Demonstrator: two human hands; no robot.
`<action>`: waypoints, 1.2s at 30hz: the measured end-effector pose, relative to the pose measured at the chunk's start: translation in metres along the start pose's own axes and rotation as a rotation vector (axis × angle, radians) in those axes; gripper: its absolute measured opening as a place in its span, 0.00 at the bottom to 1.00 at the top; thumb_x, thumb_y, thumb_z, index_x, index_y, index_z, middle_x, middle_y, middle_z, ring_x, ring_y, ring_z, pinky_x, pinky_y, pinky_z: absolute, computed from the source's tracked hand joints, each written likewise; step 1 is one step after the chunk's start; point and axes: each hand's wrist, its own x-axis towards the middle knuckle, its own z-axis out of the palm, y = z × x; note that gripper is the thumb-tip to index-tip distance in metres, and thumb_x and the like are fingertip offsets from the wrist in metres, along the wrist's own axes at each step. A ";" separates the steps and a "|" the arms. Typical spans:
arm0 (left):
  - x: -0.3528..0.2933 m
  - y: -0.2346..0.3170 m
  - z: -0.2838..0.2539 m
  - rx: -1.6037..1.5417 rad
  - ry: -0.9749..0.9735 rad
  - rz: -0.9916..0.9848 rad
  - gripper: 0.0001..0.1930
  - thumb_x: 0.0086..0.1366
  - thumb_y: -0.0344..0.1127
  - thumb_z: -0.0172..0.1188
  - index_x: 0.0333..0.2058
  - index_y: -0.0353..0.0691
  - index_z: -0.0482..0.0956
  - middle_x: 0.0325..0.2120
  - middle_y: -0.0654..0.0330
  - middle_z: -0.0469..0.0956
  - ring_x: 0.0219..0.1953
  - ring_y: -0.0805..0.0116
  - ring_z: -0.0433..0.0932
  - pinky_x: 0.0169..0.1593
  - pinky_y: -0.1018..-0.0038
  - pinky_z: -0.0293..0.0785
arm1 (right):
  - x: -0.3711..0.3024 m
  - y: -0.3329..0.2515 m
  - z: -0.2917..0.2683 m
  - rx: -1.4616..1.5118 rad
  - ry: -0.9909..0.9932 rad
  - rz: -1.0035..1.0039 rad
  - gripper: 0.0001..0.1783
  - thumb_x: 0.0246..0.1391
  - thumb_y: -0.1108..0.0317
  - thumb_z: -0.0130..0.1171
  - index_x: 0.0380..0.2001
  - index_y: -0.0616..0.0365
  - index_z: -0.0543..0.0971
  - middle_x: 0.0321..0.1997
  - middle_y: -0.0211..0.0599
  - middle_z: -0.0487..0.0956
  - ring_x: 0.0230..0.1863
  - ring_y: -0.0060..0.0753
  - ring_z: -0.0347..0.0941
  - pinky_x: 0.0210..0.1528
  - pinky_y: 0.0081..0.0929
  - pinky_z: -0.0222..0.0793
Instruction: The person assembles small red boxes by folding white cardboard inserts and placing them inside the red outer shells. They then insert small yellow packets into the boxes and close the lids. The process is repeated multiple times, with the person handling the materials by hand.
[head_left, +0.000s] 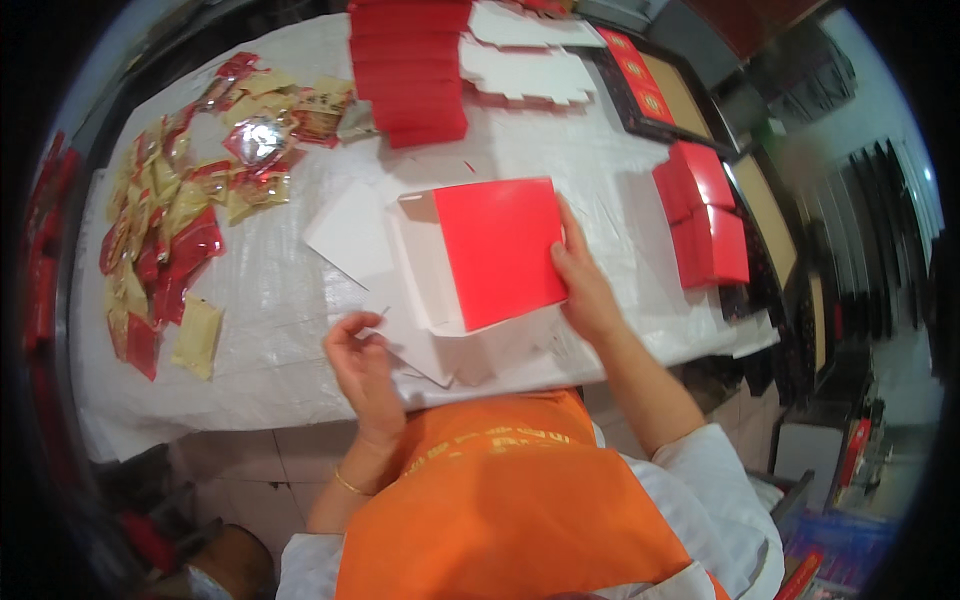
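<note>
My right hand (588,285) grips the right edge of a red cardboard box (503,255), thumb on its red face. The box's white inside and flaps (420,262) face left, unclosed. Beside the lower left of the box is my left hand (362,362), fingers loosely curled and apart, with nothing seen in it. White card sheets (352,232) lie on the table under and to the left of the box.
Several red and cream packets (165,215) are spread at the left. Red folded boxes (408,75) and white card blanks (525,72) stack at the back. Closed red boxes (708,245) stand at the right, by dark frames (765,215). White sheeting (270,335) covers the table.
</note>
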 end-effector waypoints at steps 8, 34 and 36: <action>-0.005 -0.007 0.001 -0.243 0.312 -0.032 0.24 0.73 0.37 0.58 0.61 0.32 0.65 0.56 0.58 0.71 0.56 0.67 0.71 0.59 0.69 0.69 | -0.041 0.045 0.156 0.345 -0.257 0.167 0.46 0.67 0.64 0.52 0.76 0.52 0.35 0.75 0.44 0.54 0.74 0.38 0.53 0.73 0.38 0.50; 0.001 0.034 -0.119 0.078 0.238 -0.423 0.27 0.54 0.34 0.73 0.50 0.30 0.76 0.42 0.56 0.83 0.43 0.67 0.81 0.45 0.70 0.80 | 0.384 0.006 0.331 -1.491 -0.830 -0.607 0.53 0.41 0.58 0.71 0.71 0.48 0.59 0.66 0.49 0.67 0.70 0.52 0.60 0.68 0.42 0.61; 0.009 0.033 -0.115 0.063 0.246 -0.459 0.27 0.54 0.35 0.74 0.50 0.30 0.76 0.42 0.56 0.83 0.42 0.67 0.81 0.45 0.70 0.79 | 0.377 0.009 0.331 -1.551 -0.803 -0.701 0.48 0.36 0.56 0.74 0.64 0.49 0.68 0.54 0.44 0.77 0.59 0.49 0.72 0.59 0.39 0.69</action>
